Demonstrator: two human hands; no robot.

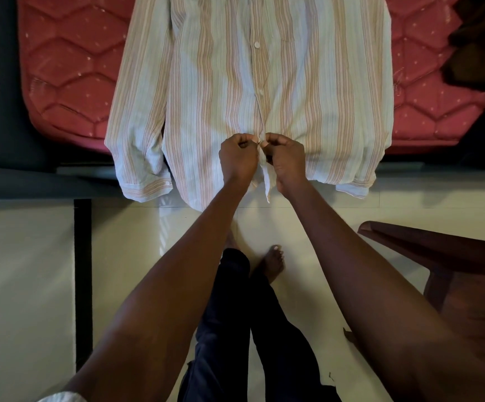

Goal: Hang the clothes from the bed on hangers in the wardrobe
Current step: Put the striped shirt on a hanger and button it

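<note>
A white shirt with pale orange stripes [212,91] lies flat, front up, on the red quilted mattress [70,71], its hem and cuffs hanging over the bed's near edge. My left hand [238,158] and my right hand [286,158] meet at the shirt's button placket near the hem. Each hand pinches one side of the placket with fingers curled, knuckles up. Several white buttons run up the closed front above my hands. No hanger or wardrobe is in view.
A dark garment [478,42] lies on the mattress at the far right. A brown wooden chair [444,256] stands on the pale tiled floor [26,271] at the right. My legs and bare feet are below, close to the bed.
</note>
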